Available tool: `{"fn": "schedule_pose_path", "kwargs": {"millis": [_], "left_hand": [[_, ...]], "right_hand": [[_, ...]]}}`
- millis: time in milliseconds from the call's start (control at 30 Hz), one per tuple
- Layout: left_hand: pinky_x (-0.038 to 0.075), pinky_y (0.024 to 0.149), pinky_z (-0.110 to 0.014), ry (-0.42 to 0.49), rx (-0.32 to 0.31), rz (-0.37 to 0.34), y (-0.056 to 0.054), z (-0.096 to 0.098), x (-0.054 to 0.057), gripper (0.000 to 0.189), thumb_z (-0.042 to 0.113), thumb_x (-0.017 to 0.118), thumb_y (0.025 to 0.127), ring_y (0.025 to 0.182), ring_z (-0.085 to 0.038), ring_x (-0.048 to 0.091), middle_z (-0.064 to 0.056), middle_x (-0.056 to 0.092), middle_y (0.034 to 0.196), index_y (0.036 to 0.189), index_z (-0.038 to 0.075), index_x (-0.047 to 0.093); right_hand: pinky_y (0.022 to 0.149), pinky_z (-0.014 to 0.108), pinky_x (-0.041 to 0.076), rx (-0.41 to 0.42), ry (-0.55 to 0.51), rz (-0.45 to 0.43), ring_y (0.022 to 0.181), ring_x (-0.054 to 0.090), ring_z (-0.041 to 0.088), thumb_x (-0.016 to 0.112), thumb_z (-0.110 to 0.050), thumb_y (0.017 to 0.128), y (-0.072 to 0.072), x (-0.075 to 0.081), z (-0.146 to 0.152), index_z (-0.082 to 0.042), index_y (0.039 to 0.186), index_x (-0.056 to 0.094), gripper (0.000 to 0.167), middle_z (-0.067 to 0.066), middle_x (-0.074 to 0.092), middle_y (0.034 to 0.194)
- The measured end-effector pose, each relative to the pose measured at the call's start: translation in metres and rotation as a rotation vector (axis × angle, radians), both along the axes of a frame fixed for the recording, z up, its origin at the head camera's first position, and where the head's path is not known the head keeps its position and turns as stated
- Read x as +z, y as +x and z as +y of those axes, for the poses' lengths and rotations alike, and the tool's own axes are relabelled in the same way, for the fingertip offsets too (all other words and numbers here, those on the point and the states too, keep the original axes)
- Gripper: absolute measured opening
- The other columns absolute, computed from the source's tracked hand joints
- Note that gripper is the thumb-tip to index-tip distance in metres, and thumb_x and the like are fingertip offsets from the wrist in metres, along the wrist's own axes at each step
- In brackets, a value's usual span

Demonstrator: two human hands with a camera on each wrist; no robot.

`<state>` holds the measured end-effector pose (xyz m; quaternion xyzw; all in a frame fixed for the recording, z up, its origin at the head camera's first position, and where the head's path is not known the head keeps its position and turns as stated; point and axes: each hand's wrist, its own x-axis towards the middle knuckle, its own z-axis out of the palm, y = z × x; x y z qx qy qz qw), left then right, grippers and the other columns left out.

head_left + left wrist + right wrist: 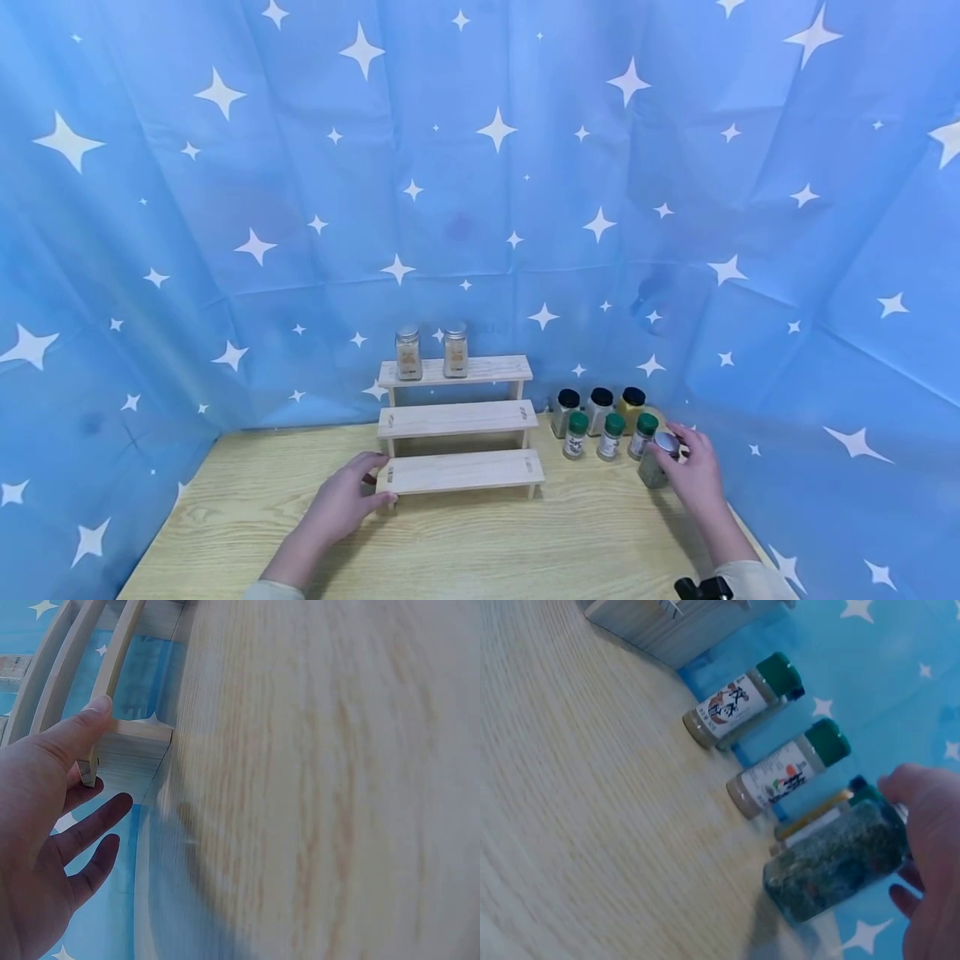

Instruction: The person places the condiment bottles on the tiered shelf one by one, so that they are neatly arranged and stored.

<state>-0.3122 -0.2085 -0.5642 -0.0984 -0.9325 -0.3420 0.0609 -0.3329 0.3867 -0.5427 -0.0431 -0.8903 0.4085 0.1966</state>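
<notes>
My left hand (341, 502) pinches the left end of the lowest step of a three-tier wooden rack (465, 473). In the left wrist view the thumb lies along the step's edge, and the other fingers (94, 832) spread below it. On the right, my right hand (697, 473) grips a glass spice jar (836, 859) by its silver lid (666, 443). Dark green dried herbs fill this jar. It stands close in front of the green-capped spice bottles (613, 437). Two silver-lidded jars (455, 354) with pale contents stand on the rack's top step.
Behind the green-capped bottles, three black-lidded jars (600, 408) stand in a row, the right one yellowish. The rack and bottles are on a light wood-grain table (525, 546). A blue curtain with white stars (480, 208) hangs along the table's back and sides.
</notes>
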Motion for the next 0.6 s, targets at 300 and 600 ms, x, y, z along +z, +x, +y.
{"fn": "schedule_pose_path", "kwargs": {"millis": [300, 600], "left_hand": [[0.064, 0.093, -0.05, 0.0, 0.002, -0.013, 0.0, 0.0, 0.0, 0.066, 0.029, 0.094, 0.09, 0.11, -0.018, 0.073, -0.004, 0.067, 0.149, 0.149, 0.015, 0.068], [0.063, 0.096, -0.052, 0.003, 0.003, -0.02, 0.001, 0.001, 0.003, 0.067, 0.029, 0.094, 0.09, 0.111, -0.019, 0.073, -0.006, 0.066, 0.152, 0.149, 0.014, 0.068]], "right_hand": [[0.084, -0.001, 0.036, 0.017, -0.109, -0.013, 0.14, 0.053, 0.047, 0.073, -0.025, 0.11, 0.002, -0.011, 0.004, 0.003, 0.162, 0.048, 0.064, 0.031, 0.052, 0.156], [0.082, 0.003, 0.049, 0.017, -0.211, -0.045, 0.116, 0.054, 0.001, 0.069, -0.027, 0.111, 0.002, -0.019, 0.008, 0.0, 0.163, 0.048, 0.062, 0.031, 0.056, 0.154]]}}
